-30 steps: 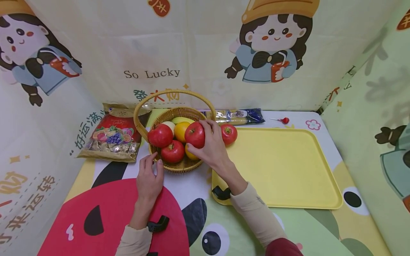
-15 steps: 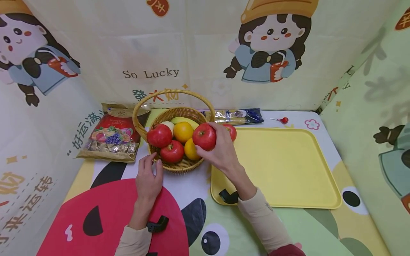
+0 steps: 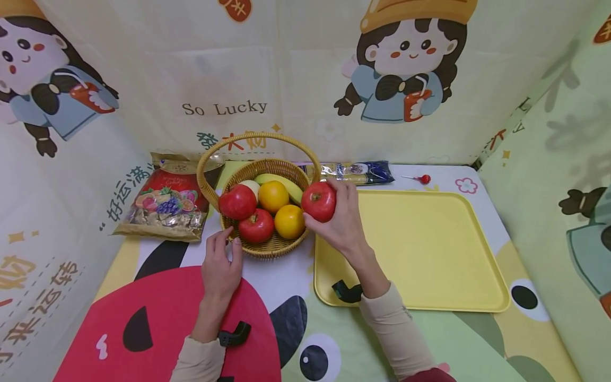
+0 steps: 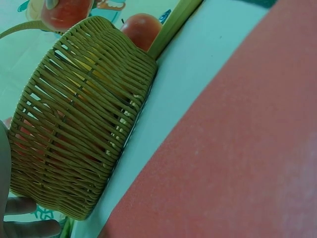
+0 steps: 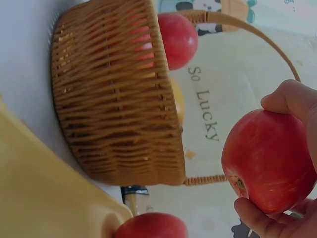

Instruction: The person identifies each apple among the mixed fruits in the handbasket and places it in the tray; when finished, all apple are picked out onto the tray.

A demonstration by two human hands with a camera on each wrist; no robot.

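My right hand grips a red apple, thumb on one side and fingers on the other, held above the right rim of a wicker basket. Inside the basket are two more red apples, two oranges, a banana and a pale round fruit. My left hand is at the basket's front left, its fingertips right at the rim; in the left wrist view its fingers extend fairly straight beside the weave. Another apple sits by the yellow tray, mostly hidden behind my right hand in the head view.
A bag of candy lies left of the basket. Along the back are a long packet with a dark blue end and a red lollipop. Printed cloth walls enclose the table on the back and sides.
My right hand has lifted the apple out of the basket and moved it right to above the rim, uncovering the front orange and more of the banana. The left hand has stayed in place.
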